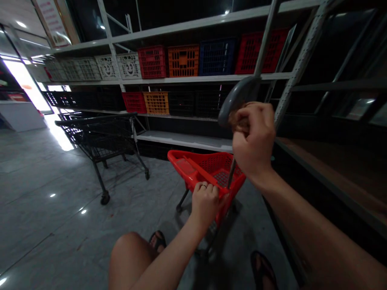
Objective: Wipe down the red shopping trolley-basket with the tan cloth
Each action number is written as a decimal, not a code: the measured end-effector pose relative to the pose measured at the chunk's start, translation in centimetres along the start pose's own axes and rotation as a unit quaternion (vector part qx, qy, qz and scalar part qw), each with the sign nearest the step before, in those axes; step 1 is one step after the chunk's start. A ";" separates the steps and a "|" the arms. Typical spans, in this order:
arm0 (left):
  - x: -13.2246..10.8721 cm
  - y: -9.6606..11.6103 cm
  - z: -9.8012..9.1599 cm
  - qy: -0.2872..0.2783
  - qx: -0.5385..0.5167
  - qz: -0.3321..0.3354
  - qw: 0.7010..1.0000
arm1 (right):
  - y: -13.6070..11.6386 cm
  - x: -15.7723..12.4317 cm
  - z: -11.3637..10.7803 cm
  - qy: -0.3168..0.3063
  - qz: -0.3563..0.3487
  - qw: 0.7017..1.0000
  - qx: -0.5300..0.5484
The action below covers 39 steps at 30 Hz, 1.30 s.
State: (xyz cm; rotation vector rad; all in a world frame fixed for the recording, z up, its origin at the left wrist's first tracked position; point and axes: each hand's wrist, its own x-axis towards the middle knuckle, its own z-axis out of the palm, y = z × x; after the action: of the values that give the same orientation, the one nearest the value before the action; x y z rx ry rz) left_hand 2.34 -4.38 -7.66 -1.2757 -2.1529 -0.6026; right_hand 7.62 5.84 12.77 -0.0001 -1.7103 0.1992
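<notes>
A red plastic shopping cart with perforated basket walls stands in front of me. My left hand is closed over its near rim, a ring on one finger. From the cart a thin metal pole slants upward, and a grey, curved plastic piece sits partway up it. Against the lower edge of that piece, my right hand is closed around a crumpled brown cloth. Most of the cloth is hidden by the fingers.
A black shopping cart stands to the left. Behind, a metal rack bears red, orange, blue, white and black crates. A low ledge runs along the right. Tiled floor spreads at left.
</notes>
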 end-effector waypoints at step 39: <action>6.0 -12.0 -2.5 -0.210 0.055 0.003 0.976 | 9.7 -8.8 -4.6 -0.254 0.178 0.948 -0.069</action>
State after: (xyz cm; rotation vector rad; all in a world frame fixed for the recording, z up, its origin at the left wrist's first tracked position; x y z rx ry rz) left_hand -10.11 -7.50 -2.96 -1.4467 -2.4792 -0.2151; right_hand 12.32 15.01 3.45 -0.3949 -2.2304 0.3704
